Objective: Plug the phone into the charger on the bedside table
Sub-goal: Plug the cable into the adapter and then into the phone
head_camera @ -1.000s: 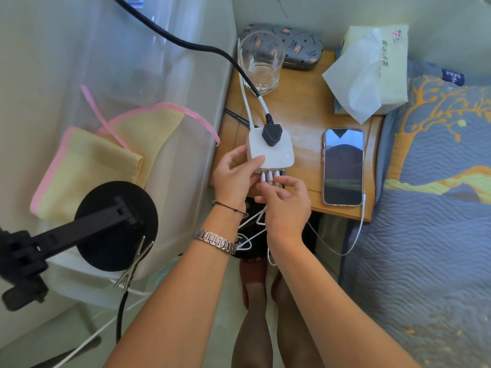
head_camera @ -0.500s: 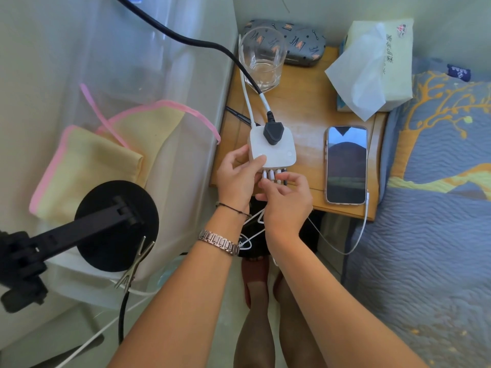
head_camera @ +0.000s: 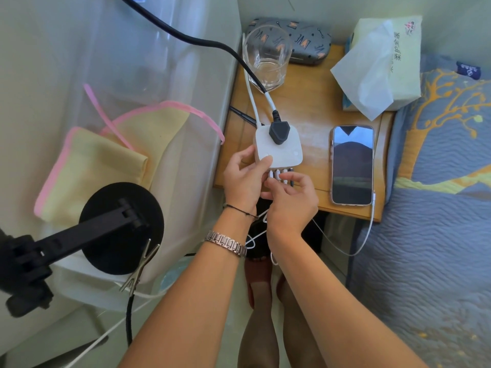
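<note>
A white charger block [head_camera: 284, 151] with a black plug [head_camera: 279, 131] on top lies on the wooden bedside table [head_camera: 313, 112]. My left hand [head_camera: 244, 179] holds the block's near left corner, thumb on top. My right hand [head_camera: 289, 200] pinches one of the white cable plugs [head_camera: 279, 176] along the block's near edge. The phone [head_camera: 352, 164] lies face up to the right, dark screen, with a white cable [head_camera: 370, 221] in its bottom port that loops down below the table edge.
A drinking glass [head_camera: 267, 59], a patterned case [head_camera: 305, 41] and a tissue pack [head_camera: 385, 62] stand at the back of the table. The bed [head_camera: 438, 208] borders the right. A clear plastic box [head_camera: 132, 88] and black stand [head_camera: 117, 229] are left.
My hands stay at the charger; the right fingers have shifted slightly on the plugs. The view has drifted a little. The phone has not moved.
</note>
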